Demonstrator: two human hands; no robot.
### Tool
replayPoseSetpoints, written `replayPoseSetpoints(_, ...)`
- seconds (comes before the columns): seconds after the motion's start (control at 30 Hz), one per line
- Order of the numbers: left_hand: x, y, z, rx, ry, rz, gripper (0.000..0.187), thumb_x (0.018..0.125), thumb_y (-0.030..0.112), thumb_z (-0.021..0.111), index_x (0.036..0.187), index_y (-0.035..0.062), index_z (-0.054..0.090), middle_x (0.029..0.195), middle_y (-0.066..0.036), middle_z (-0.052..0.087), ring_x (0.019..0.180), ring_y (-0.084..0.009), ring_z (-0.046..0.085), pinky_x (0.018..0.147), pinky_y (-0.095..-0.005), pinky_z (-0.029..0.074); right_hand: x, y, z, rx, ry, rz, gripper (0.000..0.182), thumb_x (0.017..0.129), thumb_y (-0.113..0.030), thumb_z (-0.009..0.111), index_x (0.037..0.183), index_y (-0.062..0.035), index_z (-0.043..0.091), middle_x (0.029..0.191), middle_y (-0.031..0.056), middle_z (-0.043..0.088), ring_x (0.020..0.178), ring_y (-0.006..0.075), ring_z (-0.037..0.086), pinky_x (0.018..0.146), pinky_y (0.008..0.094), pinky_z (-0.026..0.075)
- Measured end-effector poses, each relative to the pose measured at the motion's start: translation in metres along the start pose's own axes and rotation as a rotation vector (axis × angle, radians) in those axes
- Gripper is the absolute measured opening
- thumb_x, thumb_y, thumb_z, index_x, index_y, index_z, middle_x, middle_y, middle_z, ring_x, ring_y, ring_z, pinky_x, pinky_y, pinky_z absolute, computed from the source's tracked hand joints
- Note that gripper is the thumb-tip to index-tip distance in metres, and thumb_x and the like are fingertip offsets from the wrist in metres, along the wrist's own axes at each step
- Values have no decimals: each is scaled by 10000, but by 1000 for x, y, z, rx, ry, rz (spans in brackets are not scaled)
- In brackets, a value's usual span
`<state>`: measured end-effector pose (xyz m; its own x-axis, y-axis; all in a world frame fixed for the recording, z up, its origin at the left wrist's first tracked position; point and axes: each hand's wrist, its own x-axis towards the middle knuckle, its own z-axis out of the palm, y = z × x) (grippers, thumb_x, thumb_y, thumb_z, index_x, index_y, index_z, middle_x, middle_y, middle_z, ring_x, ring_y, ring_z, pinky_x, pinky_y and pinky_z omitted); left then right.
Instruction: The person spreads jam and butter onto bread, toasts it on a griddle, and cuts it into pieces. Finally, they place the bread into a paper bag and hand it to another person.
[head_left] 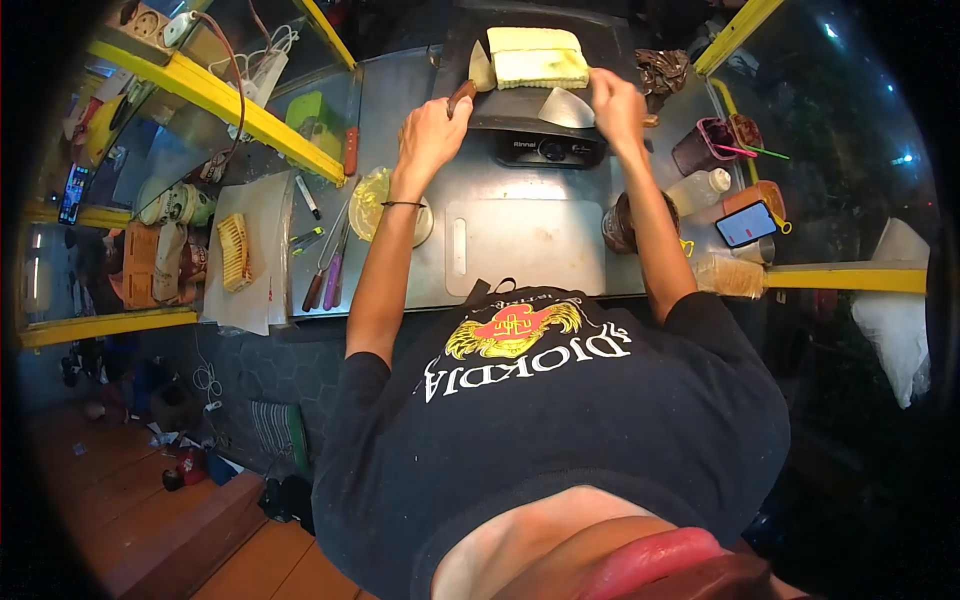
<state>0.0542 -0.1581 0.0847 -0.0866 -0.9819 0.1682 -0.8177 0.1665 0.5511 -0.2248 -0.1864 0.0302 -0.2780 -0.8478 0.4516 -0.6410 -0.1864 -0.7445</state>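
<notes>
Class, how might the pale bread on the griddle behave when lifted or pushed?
The bread looks soft and light for its bulk, given its spongy-looking surface. It may split along the line across its top. Broad and flat, it would likely slide, not roll.

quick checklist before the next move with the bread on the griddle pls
1. Left hand on a spatula: ok, gripping the handle of the left spatula.
2. Left spatula at the bread: ok, its blade is by the bread's left edge.
3. Right hand at the bread: ok, by its right edge; firmness of any hold, cannot tell.
4. Right spatula in hand: cannot tell, the right hand and wrist partly cover it.
5. Bread on the griddle: ok.
6. Stove lit: cannot tell, no flame shows.
</notes>
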Motion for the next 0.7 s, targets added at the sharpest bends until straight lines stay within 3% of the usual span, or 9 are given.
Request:
replayPoseSetpoints(0.03,0,3,-3,-54,-51,22,515,904,447,480,849,-24,682,834,-297,648,844,-470,632,777,-518,490,2,-14,-14,-288,-40,96,235,904,-231,571,1037,-103,717,904,219,673,836,423,652,728,484,515)
replayPoseSetpoints(0.07,-2,4,-3,-109,-107,42,515,905,444,479,847,-26,683,837,-296,650,844,-470,633,780,-519,490,-10,-16,-13,-291,-46,97,235,904,-231,571,1037,-103,717,904,219,673,836,423,652,728,484,515)
replayPoseSetpoints(0.13,-2,11,4,55,-55,89,507,910,435,471,859,-22,686,841,-293,652,841,-468,635,778,-519,490,-24,-19,6,-308,-280,-220,255,913,-261,553,1023,-96,712,879,225,666,848,428,642,734,487,512)
replayPoseSetpoints(0.27,-3,6,-7,5,-13,45,524,913,474,475,851,-7,674,794,-261,644,805,-458,622,720,-481,479,2,-10,-3,-70,72,-13,289,920,-287,536,1003,-78,717,908,228,665,866,415,651,754,495,509)
replayPoseSetpoints(0.33,-3,12,-7,-13,-73,14,543,915,474,467,846,-20,681,813,-283,646,831,-461,630,751,-496,484,-1,-3,21,-27,-49,137,292,924,-284,543,990,-58,716,915,225,669,878,403,661,753,459,518)
replayPoseSetpoints(0.43,16,3,-14,-50,-65,-26,568,915,486,455,847,-23,697,840,-304,646,863,-471,634,784,-507,489,-8,-10,33,148,-200,-56,273,899,-269,588,1021,-59,711,930,219,673,924,398,657,794,402,517)
replayPoseSetpoints(0.57,46,-13,-10,-106,0,-37,618,909,525,450,841,-39,694,841,-317,633,884,-484,620,785,-498,489,58,-1,23,-171,63,-11,327,931,-335,478,966,-118,720,873,223,674,812,418,666,715,481,526)
replayPoseSetpoints(0.67,59,-10,17,-22,40,133,555,910,488,465,846,-12,695,833,-312,632,886,-483,618,798,-509,491,53,11,65,-414,-355,-167,303,920,-300,485,964,-121,726,861,244,667,811,432,653,735,488,516)
replayPoseSetpoints(0.7,64,-12,21,11,51,123,534,908,478,467,848,2,701,835,-307,635,886,-484,619,798,-512,491,47,3,66,-252,-363,-266,292,911,-283,504,998,-118,728,898,239,676,866,411,661,776,463,519)
